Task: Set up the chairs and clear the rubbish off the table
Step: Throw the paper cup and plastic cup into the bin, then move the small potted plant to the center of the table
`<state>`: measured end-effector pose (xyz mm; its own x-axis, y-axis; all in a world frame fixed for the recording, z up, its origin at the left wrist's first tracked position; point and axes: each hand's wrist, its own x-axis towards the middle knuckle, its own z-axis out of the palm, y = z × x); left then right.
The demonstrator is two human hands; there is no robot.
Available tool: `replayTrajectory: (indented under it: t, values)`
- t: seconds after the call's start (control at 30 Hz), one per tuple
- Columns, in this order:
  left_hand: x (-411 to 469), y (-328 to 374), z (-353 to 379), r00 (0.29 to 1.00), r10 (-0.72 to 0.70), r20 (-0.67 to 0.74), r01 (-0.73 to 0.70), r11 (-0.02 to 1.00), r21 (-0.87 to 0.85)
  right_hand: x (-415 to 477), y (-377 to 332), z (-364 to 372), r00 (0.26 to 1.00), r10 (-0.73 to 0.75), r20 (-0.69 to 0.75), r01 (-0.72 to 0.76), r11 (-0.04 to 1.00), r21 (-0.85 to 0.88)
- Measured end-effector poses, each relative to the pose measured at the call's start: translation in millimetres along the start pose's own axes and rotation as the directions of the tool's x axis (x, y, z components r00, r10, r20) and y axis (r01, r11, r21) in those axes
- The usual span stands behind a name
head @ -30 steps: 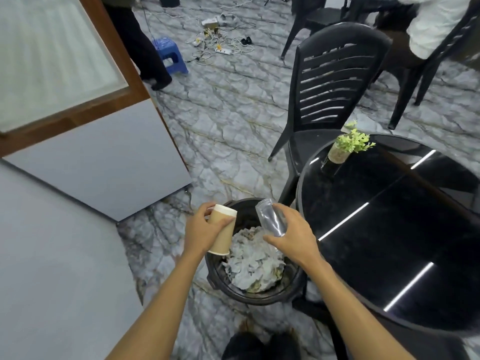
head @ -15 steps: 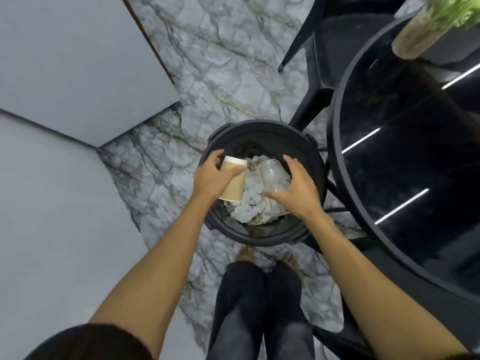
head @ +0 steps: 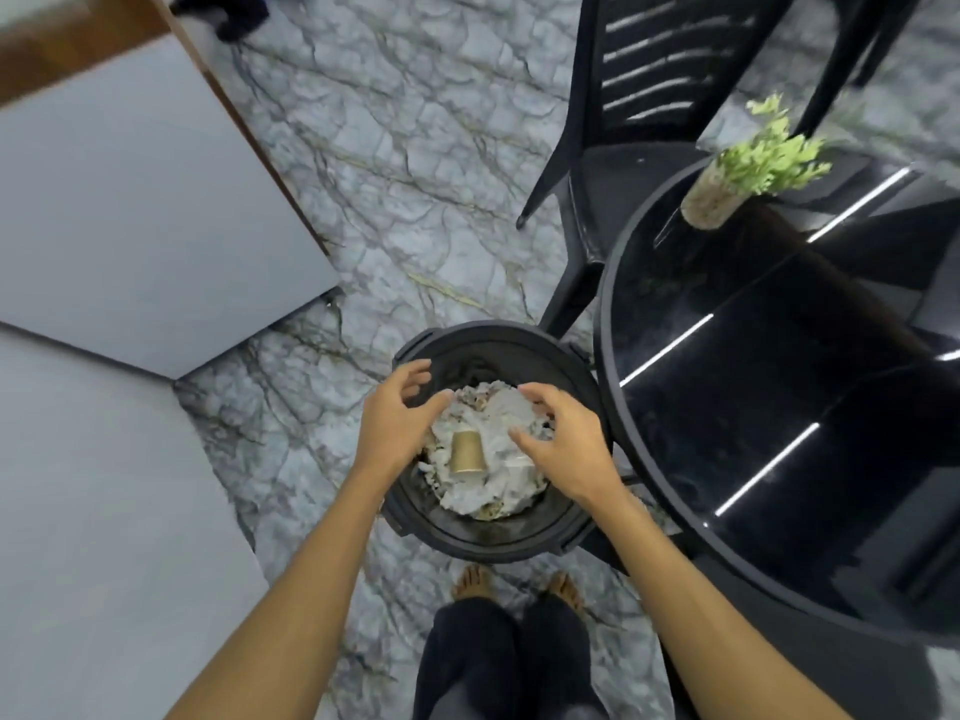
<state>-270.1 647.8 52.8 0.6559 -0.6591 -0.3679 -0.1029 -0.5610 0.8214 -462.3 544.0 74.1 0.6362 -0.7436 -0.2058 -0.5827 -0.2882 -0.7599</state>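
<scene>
Two hands are showing, the left hand [head: 397,418] and the right hand [head: 563,441], and two bare feet [head: 470,582]. One bin [head: 488,537] is holding one paper cup [head: 466,452]. One table [head: 831,459], one potted plant [head: 748,174] and one full chair [head: 649,96] are standing by.

Bare forearms, dark trousers [head: 498,662], 2 bare feet [head: 472,582]

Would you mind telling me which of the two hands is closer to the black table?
The right hand; it hovers over the bin's table-side edge, while the left hand is over the far edge, away from the table.
</scene>
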Motion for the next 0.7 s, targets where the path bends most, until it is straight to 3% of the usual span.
replayTrajectory:
  t: [0.13,0.37,0.53,0.7]
  values:
    - [-7,62,-9,0.991,0.133,0.025,-0.132,0.99,-0.057,-3,-34,-54,0.994,-0.035,-0.107,0.043,0.996,0.077]
    - [-21,143,25,0.937,0.334,0.099,-0.332,0.943,-0.032,-10,-25,-157,0.934,0.07,-0.351,-0.01,0.985,0.17]
    - [-23,168,85,0.889,0.42,0.182,-0.442,0.89,0.109,3,13,-207,0.911,0.122,-0.394,-0.056,0.983,0.176]
    - [-20,182,141,0.884,0.43,0.183,-0.46,0.869,0.182,21,55,-239,0.915,0.157,-0.371,-0.092,0.978,0.187]
